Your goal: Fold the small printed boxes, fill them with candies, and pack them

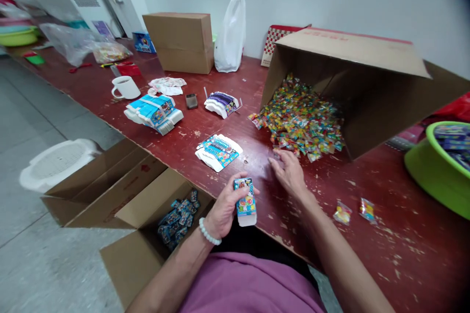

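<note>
My left hand (pixel 224 208) is closed around a small blue candy box (pixel 245 200), with the thumb across its printed front and a white end towards me. To the right, my right hand (pixel 289 173) is low over the table, fingers slightly apart, beside a heap of wrapped candies (pixel 303 115). Nothing clear shows in its fingers. The candies spill from a big cardboard box (pixel 352 51) lying on its side. Flat blue box blanks (pixel 219 151) are stacked just beyond my left hand. Two candy packets (pixel 342 212) lie right of my right forearm.
Bundled blue cartons (pixel 152 110), purple cartons (pixel 222 103) and a white mug (pixel 126 88) stand farther back on the red table (pixel 205 76). Below its edge, an open carton (pixel 145 244) holds filled blue boxes (pixel 179 217). A green basin (pixel 433 171) is at right.
</note>
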`<state>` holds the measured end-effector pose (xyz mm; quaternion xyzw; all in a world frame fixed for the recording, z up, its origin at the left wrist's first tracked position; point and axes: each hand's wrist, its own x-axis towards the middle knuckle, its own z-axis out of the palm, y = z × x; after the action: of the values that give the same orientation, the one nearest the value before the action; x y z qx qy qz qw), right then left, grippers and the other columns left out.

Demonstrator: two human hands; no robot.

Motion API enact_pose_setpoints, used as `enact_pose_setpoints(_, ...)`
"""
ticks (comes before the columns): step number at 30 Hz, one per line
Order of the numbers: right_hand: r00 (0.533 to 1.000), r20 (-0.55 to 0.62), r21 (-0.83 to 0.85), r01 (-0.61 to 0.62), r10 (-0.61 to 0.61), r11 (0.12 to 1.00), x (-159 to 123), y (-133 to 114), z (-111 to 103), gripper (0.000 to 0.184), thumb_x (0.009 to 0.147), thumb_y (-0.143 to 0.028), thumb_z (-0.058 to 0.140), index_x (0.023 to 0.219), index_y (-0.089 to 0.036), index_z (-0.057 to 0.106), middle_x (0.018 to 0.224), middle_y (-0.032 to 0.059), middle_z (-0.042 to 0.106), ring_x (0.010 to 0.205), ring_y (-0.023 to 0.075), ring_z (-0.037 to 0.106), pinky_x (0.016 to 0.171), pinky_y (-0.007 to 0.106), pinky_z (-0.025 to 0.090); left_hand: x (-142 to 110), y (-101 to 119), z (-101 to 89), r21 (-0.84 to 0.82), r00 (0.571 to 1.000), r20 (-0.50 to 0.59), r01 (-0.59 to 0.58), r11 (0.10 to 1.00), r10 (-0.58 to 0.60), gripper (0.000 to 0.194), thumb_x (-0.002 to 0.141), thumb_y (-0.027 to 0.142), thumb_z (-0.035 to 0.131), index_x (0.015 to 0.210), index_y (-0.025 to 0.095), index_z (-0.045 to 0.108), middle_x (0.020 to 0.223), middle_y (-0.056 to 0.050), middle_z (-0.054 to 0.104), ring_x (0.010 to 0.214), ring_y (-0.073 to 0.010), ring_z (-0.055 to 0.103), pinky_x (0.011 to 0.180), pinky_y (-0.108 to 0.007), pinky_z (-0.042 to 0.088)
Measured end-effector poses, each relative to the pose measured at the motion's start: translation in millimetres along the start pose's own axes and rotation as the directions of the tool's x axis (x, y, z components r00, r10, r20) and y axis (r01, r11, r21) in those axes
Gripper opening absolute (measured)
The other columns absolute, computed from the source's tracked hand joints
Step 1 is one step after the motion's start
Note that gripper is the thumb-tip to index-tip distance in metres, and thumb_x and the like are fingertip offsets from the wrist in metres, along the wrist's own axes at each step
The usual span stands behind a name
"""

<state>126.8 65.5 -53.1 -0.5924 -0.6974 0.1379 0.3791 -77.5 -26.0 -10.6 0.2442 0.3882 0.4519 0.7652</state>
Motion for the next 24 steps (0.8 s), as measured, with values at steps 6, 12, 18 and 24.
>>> enact_pose_setpoints(6, 0.997, 0.009, -0.114, -0.07, 0.071, 0.991, 27.7, 42.3, 15.9, 0.034, 0.086, -0.026, 0.053, 0.115, -0.014, 0.067, 0.124, 0.0203, 0.063, 0.116, 0.0366, 0.051, 0.103, 0.055, 0.033, -8.7, 6.4, -20.4, 0.088, 0.997, -0.082, 0.011, 0.996, -0.003, 0.053, 0.065, 0.023, 0.086, 0.109, 0.017, 0.057, 0.1, -0.006, 0.069, 0.081, -0.0166, 0.065, 0.072, -0.031, 0.056)
enact_pose_setpoints(12, 0.982, 0.022, 0.055, -0.189, 0.188, 0.981, 14.5, 31.1, 1.1, 0.039, 0.093, -0.039, 0.043, 0.108, -0.013, 0.067, 0.095, 0.0155, 0.07, 0.085, 0.0271, 0.062, 0.081, 0.043, 0.049, -1.4, 24.6, -34.7, 0.124, 0.974, -0.196, -0.089, 0.988, 0.112, 0.066, 0.06, 0.021, 0.088, 0.118, 0.018, 0.056, 0.08, 0.002, 0.062, 0.069, -0.013, 0.063, 0.065, -0.028, 0.057)
enact_pose_setpoints(18, 0.909, 0.358, 0.52, -0.385, 0.215, 0.762, -40.6, -40.8, -28.8, 0.038, 0.086, -0.048, 0.063, 0.107, -0.017, 0.068, 0.091, 0.0056, 0.071, 0.07, 0.0159, 0.061, 0.063, 0.027, 0.048, 4.1, 26.8, -35.4, 0.143, 0.954, -0.226, -0.169, 0.975, 0.199, 0.054, 0.063, 0.025, 0.087, 0.106, 0.017, 0.055, 0.084, -0.001, 0.064, 0.066, -0.0145, 0.064, 0.054, -0.027, 0.057)
enact_pose_setpoints(24, 0.935, 0.276, 0.537, -0.342, 0.222, 0.771, -57.9, -73.7, -29.0, 0.025, 0.086, -0.04, 0.065, 0.098, -0.018, 0.068, 0.086, 0.0038, 0.07, 0.077, 0.0187, 0.062, 0.072, 0.031, 0.048, -7.3, 14.8, -28.0, 0.0, 0.994, -0.109, -0.02, 1.0, 0.02, 0.049, 0.061, 0.018, 0.087, 0.09, 0.019, 0.048, 0.085, -0.001, 0.066, 0.069, -0.0144, 0.065, 0.063, -0.031, 0.058)
